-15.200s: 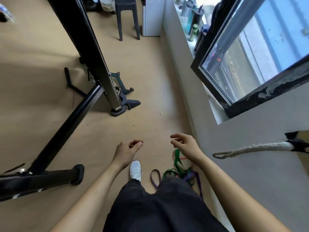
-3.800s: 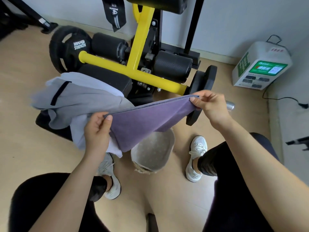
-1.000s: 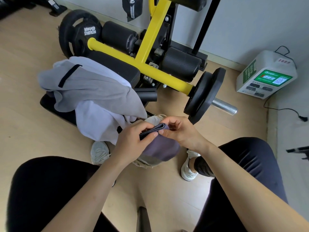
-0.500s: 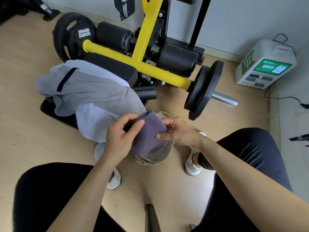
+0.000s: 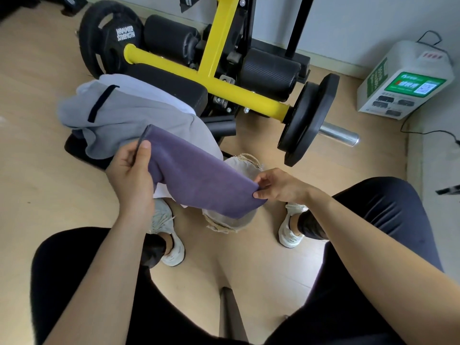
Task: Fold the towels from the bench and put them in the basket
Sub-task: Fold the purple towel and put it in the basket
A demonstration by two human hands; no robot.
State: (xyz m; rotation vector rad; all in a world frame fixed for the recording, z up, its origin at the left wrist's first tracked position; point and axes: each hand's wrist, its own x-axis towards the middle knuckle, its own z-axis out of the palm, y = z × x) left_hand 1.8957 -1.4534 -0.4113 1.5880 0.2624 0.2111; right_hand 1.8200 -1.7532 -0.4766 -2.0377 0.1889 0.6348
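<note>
Head view: both hands pinch purple towel [image 5: 199,180] ends above basket [image 5: 245,161]

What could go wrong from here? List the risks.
The right hand only pinches a corner of the purple towel, so the fold may slip open. The basket below looks small; the towel might drape over its rim. The grey towels hang off the bench edge and could slide down.

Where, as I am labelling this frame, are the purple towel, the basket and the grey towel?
purple towel [image 5: 199,180]: head view, middle of its folded face.
basket [image 5: 242,162]: head view, far rim behind the towel.
grey towel [image 5: 119,120]: head view, middle of the heap on the bench.
</note>
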